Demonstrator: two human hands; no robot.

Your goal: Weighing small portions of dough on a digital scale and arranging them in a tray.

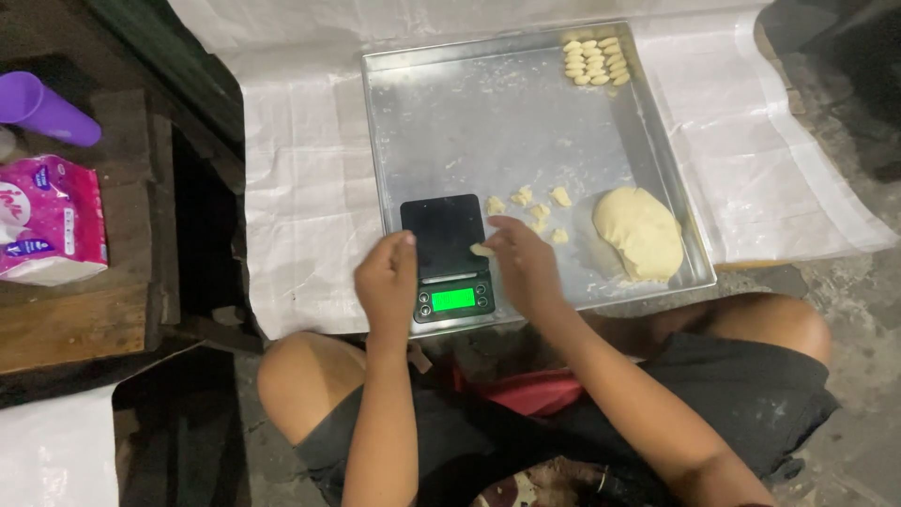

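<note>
The right hand (522,263) sits just below the middle of the frame, fingertips pinched on a small dough piece (481,250) at the right edge of the black kitchen scale (448,255). The left hand (387,282) hovers over the scale's left edge, fingers curled loosely inward; whether it holds anything I cannot tell from here. The scale's green display glows between the two wrists.

That pinched piece hangs half over the scale's edge, so it could well slip off onto the metal tray (441,122), or the fingers resting on the platform could throw the reading off. The dough looks soft and sticky enough to cling to the fingertips too.

Just up and right of the right hand lie several torn dough bits (537,208), scattered close together on the tray. Further right, near the tray's lower right corner, rests the big dough lump (640,232). Up in the tray's top right corner, well apart from the hands, sit neat rows of shaped dough pieces (595,61). White sheeting (300,178) spreads under the tray. At the far left of the frame stand a purple cup (42,108) and a pink tissue pack (49,218).
</note>
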